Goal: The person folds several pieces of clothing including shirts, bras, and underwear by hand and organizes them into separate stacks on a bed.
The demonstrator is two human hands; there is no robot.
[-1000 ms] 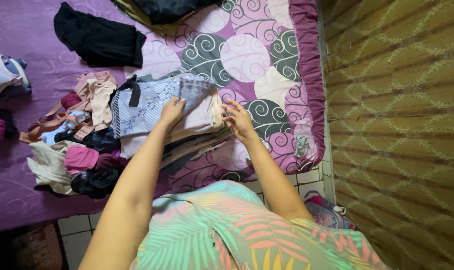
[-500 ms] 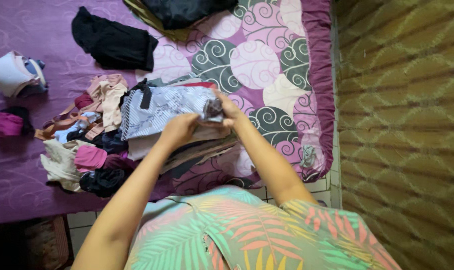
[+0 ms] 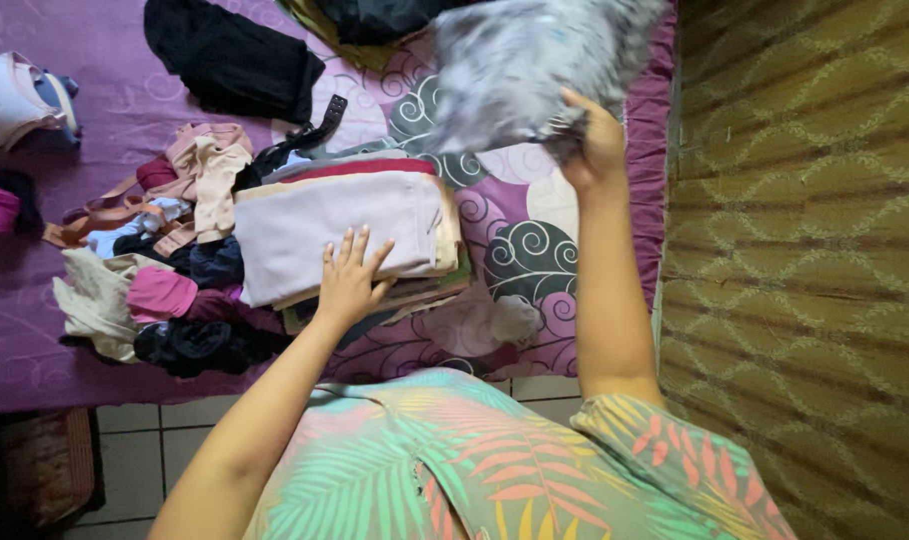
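Note:
My right hand (image 3: 596,140) grips a grey-white patterned garment (image 3: 519,65) and holds it up in the air over the far right of the bed, blurred by motion. My left hand (image 3: 349,280) lies flat, fingers spread, on the near edge of a stack of folded clothes (image 3: 344,225) whose top piece is pale pink. The stack sits on a purple bedspread (image 3: 519,215) with swirl circles.
A heap of loose small garments (image 3: 154,260) lies left of the stack. A black garment (image 3: 234,60) and a dark bundle (image 3: 379,18) lie farther back. A pale bra (image 3: 14,100) sits at the far left. A woven wall (image 3: 804,250) stands to the right; tiled floor (image 3: 164,450) below.
My right hand has lifted the grey patterned garment off the top of the stack and swung it up and right. My left hand moved down onto the pink folded piece now exposed.

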